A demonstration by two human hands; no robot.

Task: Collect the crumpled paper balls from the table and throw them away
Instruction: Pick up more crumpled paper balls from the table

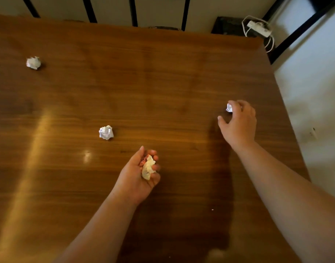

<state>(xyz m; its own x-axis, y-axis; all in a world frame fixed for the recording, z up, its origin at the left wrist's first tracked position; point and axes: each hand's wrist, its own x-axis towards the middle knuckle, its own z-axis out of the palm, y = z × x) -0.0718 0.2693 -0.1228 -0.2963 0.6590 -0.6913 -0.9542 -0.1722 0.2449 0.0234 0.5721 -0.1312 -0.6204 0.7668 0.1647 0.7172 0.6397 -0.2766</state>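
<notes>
Two paper balls are held: a cream ball (pixel 148 167) in the cupped left hand (pixel 139 174), a small white ball (pixel 229 107) pinched by the right hand (pixel 238 123). On the surface (pixel 163 73), a near ball (pixel 106 132) lies left of the left hand, a far ball (pixel 33 62) well beyond.

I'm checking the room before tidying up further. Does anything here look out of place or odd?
Only the litter: two paper balls lie loose on the table, one far left, one mid-table. Off the far right corner, a white power strip sits in tangled cord. No spills or damage show.
</notes>
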